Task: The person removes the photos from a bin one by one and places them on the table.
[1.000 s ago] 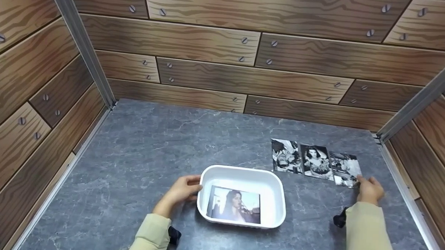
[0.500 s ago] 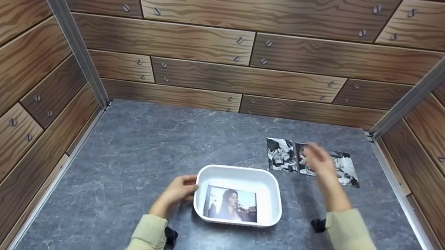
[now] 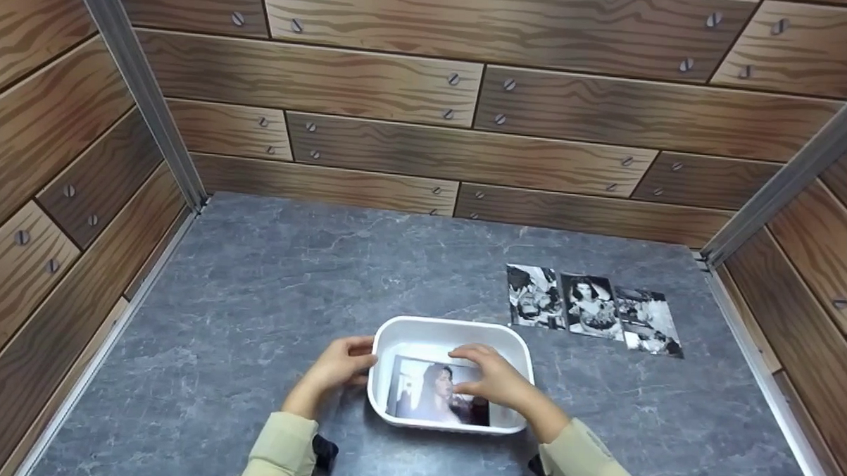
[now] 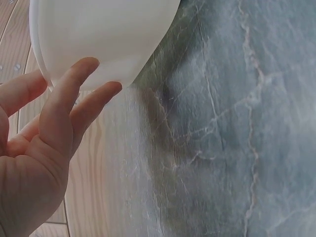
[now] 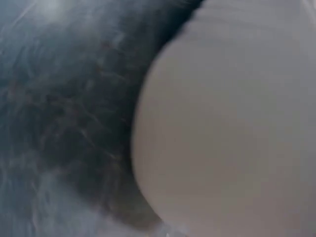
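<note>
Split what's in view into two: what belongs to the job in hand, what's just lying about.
Likely job:
white tub
colour photo inside it
three black-and-white photos in a row
left hand at the tub
right hand over the colour photo

Likely just surroundings:
grey tabletop
wood-print walls
metal posts

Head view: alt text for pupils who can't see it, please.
A right hand reaches over a photo in a white tub; the left hand touches the tub's side. Three black-and-white photos lie in a row farther right.
</note>
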The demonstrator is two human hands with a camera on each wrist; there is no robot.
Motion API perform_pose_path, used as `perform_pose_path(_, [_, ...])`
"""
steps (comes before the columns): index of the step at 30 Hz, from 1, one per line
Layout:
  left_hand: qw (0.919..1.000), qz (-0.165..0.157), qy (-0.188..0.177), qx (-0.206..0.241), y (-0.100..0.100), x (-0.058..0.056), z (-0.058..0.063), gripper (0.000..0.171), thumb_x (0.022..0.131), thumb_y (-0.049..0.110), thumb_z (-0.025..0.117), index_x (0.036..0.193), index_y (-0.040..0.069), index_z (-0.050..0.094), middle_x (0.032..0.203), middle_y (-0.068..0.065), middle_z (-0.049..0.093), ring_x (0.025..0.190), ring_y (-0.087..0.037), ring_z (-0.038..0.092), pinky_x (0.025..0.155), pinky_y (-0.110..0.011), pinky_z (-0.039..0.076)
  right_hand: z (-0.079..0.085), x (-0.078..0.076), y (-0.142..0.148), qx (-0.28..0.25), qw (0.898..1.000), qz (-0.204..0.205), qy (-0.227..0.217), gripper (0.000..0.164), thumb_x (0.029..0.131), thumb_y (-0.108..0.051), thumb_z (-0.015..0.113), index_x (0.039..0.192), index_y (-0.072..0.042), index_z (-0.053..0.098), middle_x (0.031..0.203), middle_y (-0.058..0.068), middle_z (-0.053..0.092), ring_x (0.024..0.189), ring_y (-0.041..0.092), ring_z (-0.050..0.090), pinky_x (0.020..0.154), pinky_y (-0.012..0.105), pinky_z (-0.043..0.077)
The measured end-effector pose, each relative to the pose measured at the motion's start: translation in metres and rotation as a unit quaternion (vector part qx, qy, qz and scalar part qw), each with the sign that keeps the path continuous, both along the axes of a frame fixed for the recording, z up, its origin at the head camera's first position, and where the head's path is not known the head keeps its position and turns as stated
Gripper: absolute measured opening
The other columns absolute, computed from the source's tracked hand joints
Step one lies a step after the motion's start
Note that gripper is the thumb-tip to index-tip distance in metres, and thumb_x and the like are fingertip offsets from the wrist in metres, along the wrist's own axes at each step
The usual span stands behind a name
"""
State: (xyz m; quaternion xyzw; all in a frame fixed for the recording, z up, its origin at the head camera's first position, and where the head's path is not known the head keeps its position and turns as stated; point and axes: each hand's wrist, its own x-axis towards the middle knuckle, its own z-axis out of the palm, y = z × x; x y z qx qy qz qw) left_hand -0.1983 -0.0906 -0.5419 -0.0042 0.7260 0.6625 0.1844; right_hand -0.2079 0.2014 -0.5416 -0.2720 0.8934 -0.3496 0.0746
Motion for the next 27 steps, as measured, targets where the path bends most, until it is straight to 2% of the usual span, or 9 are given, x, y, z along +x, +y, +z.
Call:
perform_pose_path(4, [0.9999,-0.006,0.008,0.000,-0.001,0.001,0.001,0.046,0.093,-0.001,0.055,0.135,-0.016,0.042,0.127,-0.034,0.055,0.105,-0.032,0.064,0.079,-0.040,0.061,-0.011,-0.001,-0.003,0.066,0.997,-0.008,0.045,0.056,0.069,-0.020,0.084,0.115,0.004,0.064,0.114,0.020,0.060,0.108,0.042,0.051,0.098,0.055,0.042])
perform_pose_path(8, [1.0000,-0.003,0.006,0.000,-0.001,0.001,0.003,0.046,0.094,-0.001,0.054,0.135,-0.016,0.043,0.128,-0.034,0.055,0.106,-0.034,0.063,0.080,-0.040,0.061,-0.015,-0.002,-0.003,0.093,0.994,-0.009,0.050,0.058,0.064,-0.021,0.086,0.114,0.000,0.066,0.110,0.014,0.057,0.104,0.037,0.049,0.089,0.052,0.044])
perform_pose_path(13, [1.0000,0.001,0.007,0.002,0.000,0.000,0.005,0.046,0.094,0.000,0.055,0.135,-0.016,0.043,0.129,-0.034,0.054,0.109,-0.038,0.062,0.081,-0.041,0.061,-0.017,-0.004,-0.006,0.091,0.995,-0.018,0.038,0.058,0.058,-0.017,0.089,0.110,-0.004,0.066,0.103,0.009,0.056,0.100,0.031,0.048,0.082,0.047,0.044])
perform_pose_path(21, [1.0000,-0.005,-0.002,0.005,-0.002,0.001,0.001,0.046,0.094,0.000,0.055,0.136,-0.015,0.043,0.128,-0.034,0.055,0.105,-0.034,0.065,0.082,-0.040,0.061,-0.021,-0.006,-0.009,0.085,0.995,-0.041,0.018,0.055,0.056,-0.015,0.089,0.103,-0.007,0.062,0.099,0.007,0.057,0.098,0.029,0.050,0.083,0.047,0.044])
perform_pose_path(27, [0.9999,-0.002,-0.006,0.008,-0.002,0.000,0.000,0.046,0.094,0.000,0.055,0.136,-0.014,0.043,0.129,-0.033,0.055,0.108,-0.035,0.063,0.083,-0.041,0.060,-0.020,-0.009,-0.010,0.071,0.995,-0.066,0.024,0.051,0.054,-0.009,0.088,0.097,-0.005,0.063,0.093,0.007,0.055,0.091,0.026,0.050,0.083,0.044,0.045])
